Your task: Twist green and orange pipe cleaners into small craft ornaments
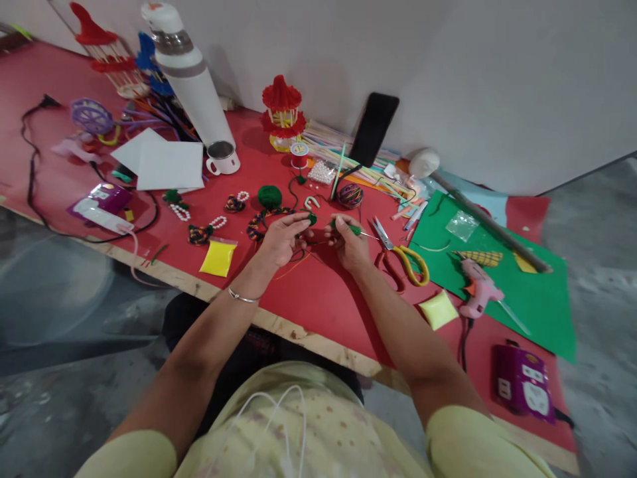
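Note:
My left hand (281, 240) pinches a small dark green yarn piece (312, 218) between thumb and fingers, above the red tabletop. Across a narrow gap, my right hand (353, 251) is closed on a green-handled crochet hook (354, 230); its thin metal shaft points right. A braided multicoloured yarn strip (256, 226) lies beside my left fingers. Behind the hands are a green yarn ball (269, 196), a multicoloured yarn ball (350, 195) and a pale bent piece (312, 202). Scissors (398, 251) with red and yellow handles rest right of my right hand.
A white bottle (192, 86), cup (223, 158) and red-roofed lantern (283, 113) stand at the back. A phone (374, 129) leans on the wall. Right are a green sheet (537, 299), pink glue gun (480, 289) and purple socket box (525, 382). Yellow packets (217, 257) lie near the front edge.

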Demonstrator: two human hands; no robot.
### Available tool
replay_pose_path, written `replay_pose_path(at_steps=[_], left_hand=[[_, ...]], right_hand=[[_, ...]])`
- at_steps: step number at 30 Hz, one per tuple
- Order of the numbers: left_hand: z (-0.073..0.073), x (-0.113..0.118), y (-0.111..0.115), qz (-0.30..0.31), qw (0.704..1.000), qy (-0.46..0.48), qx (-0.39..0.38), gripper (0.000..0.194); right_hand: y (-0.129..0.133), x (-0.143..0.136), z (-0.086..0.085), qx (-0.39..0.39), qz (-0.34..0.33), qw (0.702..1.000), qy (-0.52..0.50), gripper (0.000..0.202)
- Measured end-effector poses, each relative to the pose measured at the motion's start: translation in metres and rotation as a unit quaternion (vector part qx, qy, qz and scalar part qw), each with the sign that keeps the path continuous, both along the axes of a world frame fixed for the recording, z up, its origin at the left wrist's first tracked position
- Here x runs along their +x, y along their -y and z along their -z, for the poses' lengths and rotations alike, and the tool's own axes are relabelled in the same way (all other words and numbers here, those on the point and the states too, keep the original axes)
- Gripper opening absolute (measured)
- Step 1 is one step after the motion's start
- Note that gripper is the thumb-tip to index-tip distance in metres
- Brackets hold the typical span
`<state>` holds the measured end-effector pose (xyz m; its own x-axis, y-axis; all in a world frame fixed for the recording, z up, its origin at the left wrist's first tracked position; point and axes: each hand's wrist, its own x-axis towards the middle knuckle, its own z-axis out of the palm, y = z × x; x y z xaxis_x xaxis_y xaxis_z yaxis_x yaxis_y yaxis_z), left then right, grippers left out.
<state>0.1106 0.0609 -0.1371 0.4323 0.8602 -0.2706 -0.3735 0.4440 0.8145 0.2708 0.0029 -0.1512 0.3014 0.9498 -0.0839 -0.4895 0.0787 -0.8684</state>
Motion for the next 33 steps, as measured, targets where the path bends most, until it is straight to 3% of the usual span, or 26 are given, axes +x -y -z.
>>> replay_pose_path(at_steps=[9, 33], left_hand=[[0.0012, 0.0022, -0.0023, -0.046, 0.999, 0.017, -0.019, 0.033], [0.0010, 0.0021, -0.0016, -0.046, 0.999, 0.010, -0.016, 0.029]], right_hand=[[0.0008, -0.0016, -0.0002, -0.005, 0.003, 1.000, 0.016, 0.029], [0.0009, -0.0011, 0.0001, -0.007, 0.001, 1.000, 0.016, 0.028]])
